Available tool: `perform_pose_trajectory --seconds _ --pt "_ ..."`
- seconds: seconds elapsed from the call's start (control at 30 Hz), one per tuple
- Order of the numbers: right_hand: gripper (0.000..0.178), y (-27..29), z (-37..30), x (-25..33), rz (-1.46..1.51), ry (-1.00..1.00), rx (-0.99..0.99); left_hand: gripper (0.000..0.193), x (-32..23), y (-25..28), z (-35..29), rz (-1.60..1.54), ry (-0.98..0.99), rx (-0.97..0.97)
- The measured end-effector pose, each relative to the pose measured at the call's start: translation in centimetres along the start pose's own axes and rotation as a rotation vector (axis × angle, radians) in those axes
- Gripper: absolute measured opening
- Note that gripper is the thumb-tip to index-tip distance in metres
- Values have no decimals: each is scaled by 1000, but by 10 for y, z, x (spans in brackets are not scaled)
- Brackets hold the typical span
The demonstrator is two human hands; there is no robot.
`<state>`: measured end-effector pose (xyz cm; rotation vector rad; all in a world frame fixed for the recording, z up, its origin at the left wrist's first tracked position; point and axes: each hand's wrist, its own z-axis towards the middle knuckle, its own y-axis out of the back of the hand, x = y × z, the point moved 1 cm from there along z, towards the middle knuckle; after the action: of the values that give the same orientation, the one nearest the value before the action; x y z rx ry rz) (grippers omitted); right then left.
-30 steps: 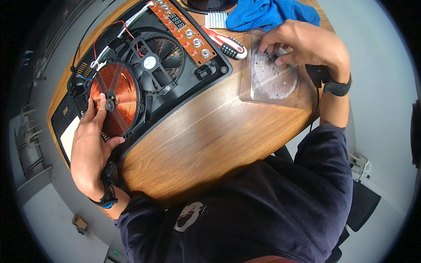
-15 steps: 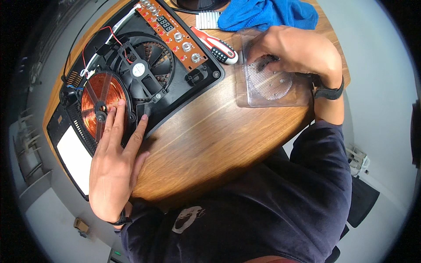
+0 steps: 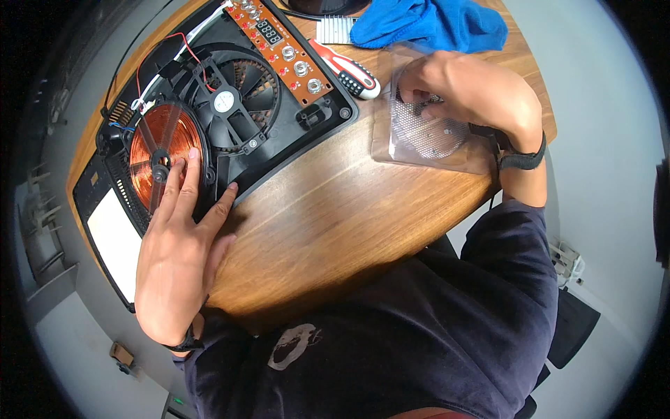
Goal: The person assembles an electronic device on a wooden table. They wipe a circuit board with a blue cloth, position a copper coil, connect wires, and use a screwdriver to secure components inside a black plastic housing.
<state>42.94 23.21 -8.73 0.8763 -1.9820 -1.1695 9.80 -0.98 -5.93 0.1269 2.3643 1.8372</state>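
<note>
My left hand [image 3: 178, 248] lies with fingers spread over the opened induction cooker base. Its fingertips rest at the copper coil [image 3: 183, 143] and the black housing [image 3: 279, 150] beside it. Over at the right, my right hand [image 3: 464, 91] reaches down into a clear plastic tray [image 3: 474, 162] with a round dotted patch on its bottom. The fingers are curled together low in the tray; what they pinch, if anything, is hidden. A few tiny bits show on the tray floor.
A black fan [image 3: 255, 94] and an orange circuit board [image 3: 289, 56] sit in the housing, with thin red and white wires above the coil. A red-and-white handled tool [image 3: 349, 70] lies between housing and tray. Behind are a blue cloth [image 3: 433, 24] and a finned metal piece [image 3: 335, 30].
My right hand has dipped slightly toward me within the tray, and the tray has shifted a little left. My left hand's fingers have moved slightly on the coil.
</note>
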Motion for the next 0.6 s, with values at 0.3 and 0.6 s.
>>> perform_pose_trajectory --seconds 0.3,0.6 --pt "31 -10 10 -7 -70 86 -155 65 3 -2 -2 14 -27 -22" --pt "11 -24 14 4 -196 157 -160 62 8 -4 -6 26 -80 -55"
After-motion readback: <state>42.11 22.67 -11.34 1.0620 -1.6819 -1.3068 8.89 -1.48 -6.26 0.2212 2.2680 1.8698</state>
